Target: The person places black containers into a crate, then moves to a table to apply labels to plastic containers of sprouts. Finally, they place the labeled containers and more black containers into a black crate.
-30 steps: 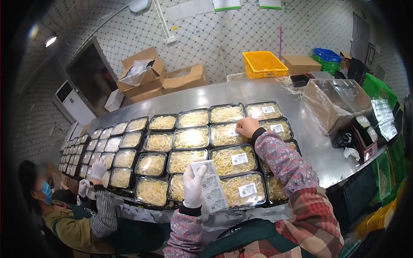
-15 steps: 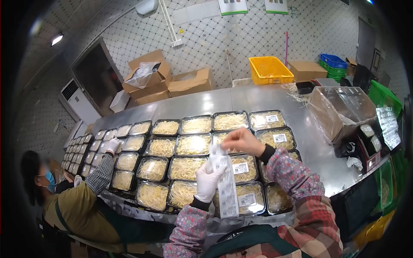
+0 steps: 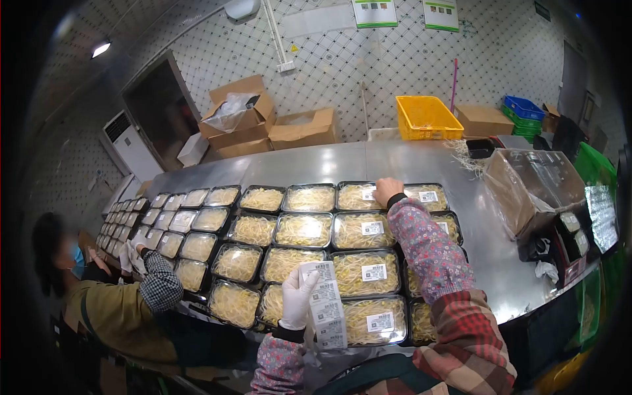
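Observation:
My left hand (image 3: 296,301), in a white glove, grips a long strip of printed labels (image 3: 327,313) over the near trays. My right hand (image 3: 389,190) is bare and reaches to the far row, its fingers closed at the edge of a white label (image 3: 368,195) on the lid of a tray of bean sprouts (image 3: 350,196). Their tips are partly hidden. Toward me in the same column, a labelled tray (image 3: 363,230), another labelled tray (image 3: 367,272) and a third (image 3: 375,322) sit side by side with more sprout trays. An unlabelled tray (image 3: 303,229) lies to the left.
A co-worker (image 3: 125,316) handles trays at the left. Behind the steel table (image 3: 309,161) are cardboard boxes (image 3: 303,128) and a yellow crate (image 3: 429,122). A plastic-lined box (image 3: 533,184) stands at the right, near loose sprouts (image 3: 463,158).
My right hand has left the label strip and moved away from me to a far tray, where a label now shows. Another label shows on the tray before it. My left hand shifted left with the strip.

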A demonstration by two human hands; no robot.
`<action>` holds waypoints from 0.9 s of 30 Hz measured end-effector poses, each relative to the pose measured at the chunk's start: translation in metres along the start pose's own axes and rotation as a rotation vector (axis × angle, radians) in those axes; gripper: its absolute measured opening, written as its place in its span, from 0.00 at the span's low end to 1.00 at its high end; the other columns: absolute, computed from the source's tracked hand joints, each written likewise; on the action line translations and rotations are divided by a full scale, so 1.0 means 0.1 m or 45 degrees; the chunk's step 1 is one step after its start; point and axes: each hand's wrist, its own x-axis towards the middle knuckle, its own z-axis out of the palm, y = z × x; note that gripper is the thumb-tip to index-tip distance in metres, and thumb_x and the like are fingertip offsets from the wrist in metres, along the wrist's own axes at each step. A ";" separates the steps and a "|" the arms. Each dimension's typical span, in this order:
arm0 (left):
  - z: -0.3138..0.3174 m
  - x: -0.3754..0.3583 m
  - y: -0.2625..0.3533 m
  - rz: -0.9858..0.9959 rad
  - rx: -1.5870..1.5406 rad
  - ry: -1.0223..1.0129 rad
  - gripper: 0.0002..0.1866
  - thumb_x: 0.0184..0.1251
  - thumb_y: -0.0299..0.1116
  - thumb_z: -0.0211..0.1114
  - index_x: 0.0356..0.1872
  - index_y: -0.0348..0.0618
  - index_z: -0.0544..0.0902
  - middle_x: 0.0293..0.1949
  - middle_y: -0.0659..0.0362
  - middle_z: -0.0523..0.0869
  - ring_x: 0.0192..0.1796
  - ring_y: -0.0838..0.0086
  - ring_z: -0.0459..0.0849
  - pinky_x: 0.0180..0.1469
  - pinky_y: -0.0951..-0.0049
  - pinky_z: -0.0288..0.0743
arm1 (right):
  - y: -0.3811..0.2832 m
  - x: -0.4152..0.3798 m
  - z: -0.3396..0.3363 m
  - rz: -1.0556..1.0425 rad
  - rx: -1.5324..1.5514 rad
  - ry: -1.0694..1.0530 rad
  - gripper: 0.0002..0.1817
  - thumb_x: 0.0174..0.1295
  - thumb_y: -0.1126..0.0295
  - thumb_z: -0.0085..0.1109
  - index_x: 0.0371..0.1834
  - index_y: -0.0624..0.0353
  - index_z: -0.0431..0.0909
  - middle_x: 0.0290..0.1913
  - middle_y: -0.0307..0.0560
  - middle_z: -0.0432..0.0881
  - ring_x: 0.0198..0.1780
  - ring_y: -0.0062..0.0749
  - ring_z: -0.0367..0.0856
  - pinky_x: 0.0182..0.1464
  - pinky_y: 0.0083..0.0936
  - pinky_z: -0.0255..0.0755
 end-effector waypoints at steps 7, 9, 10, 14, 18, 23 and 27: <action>-0.07 0.12 -0.07 0.138 0.087 0.133 0.07 0.64 0.25 0.66 0.41 0.33 0.81 0.35 0.61 0.86 0.35 0.83 0.83 0.38 0.84 0.76 | -0.52 -0.57 -0.86 -0.264 1.157 -0.259 0.25 0.63 0.47 0.58 0.40 0.61 0.84 0.33 0.47 0.86 0.37 0.31 0.84 0.33 0.26 0.73; -0.07 0.16 -0.08 0.140 0.122 0.180 0.07 0.63 0.26 0.67 0.39 0.33 0.81 0.34 0.61 0.86 0.33 0.83 0.82 0.37 0.84 0.75 | -0.87 -1.01 -1.14 -0.506 1.415 -0.899 0.23 0.63 0.52 0.60 0.43 0.64 0.84 0.35 0.44 0.86 0.37 0.22 0.82 0.38 0.23 0.75; -0.15 0.19 -0.14 0.103 0.121 0.192 0.08 0.63 0.28 0.68 0.39 0.33 0.81 0.35 0.61 0.86 0.33 0.83 0.83 0.35 0.84 0.76 | -0.99 -1.17 -1.07 -0.869 1.505 -0.825 0.17 0.60 0.62 0.67 0.45 0.63 0.83 0.33 0.40 0.85 0.35 0.13 0.78 0.33 0.14 0.72; -0.12 0.21 -0.05 0.022 0.054 0.124 0.10 0.62 0.27 0.68 0.41 0.33 0.82 0.36 0.59 0.86 0.34 0.83 0.83 0.36 0.83 0.77 | -1.23 -1.05 -0.98 -0.641 1.587 -0.924 0.10 0.59 0.67 0.68 0.37 0.63 0.85 0.29 0.38 0.84 0.29 0.15 0.78 0.31 0.14 0.71; -0.27 0.09 0.02 -0.073 0.144 0.137 0.11 0.63 0.26 0.67 0.44 0.31 0.82 0.38 0.59 0.87 0.34 0.82 0.83 0.37 0.82 0.77 | -1.15 0.16 -0.24 -0.329 1.512 -0.343 0.10 0.56 0.67 0.67 0.33 0.63 0.86 0.27 0.41 0.85 0.30 0.21 0.80 0.36 0.21 0.74; -0.51 -0.06 0.13 -0.025 0.143 0.177 0.10 0.65 0.29 0.65 0.44 0.35 0.83 0.38 0.61 0.86 0.38 0.83 0.83 0.42 0.81 0.77 | -1.28 0.68 0.29 -0.200 0.918 -0.235 0.10 0.51 0.62 0.70 0.31 0.57 0.87 0.31 0.47 0.86 0.32 0.33 0.83 0.39 0.29 0.75; -0.62 -0.10 0.15 -0.041 0.056 0.221 0.12 0.67 0.28 0.64 0.49 0.35 0.81 0.40 0.61 0.86 0.40 0.82 0.82 0.44 0.80 0.76 | -1.49 0.52 0.43 -0.242 0.354 -0.123 0.08 0.49 0.60 0.67 0.27 0.49 0.87 0.31 0.47 0.86 0.38 0.42 0.84 0.43 0.37 0.75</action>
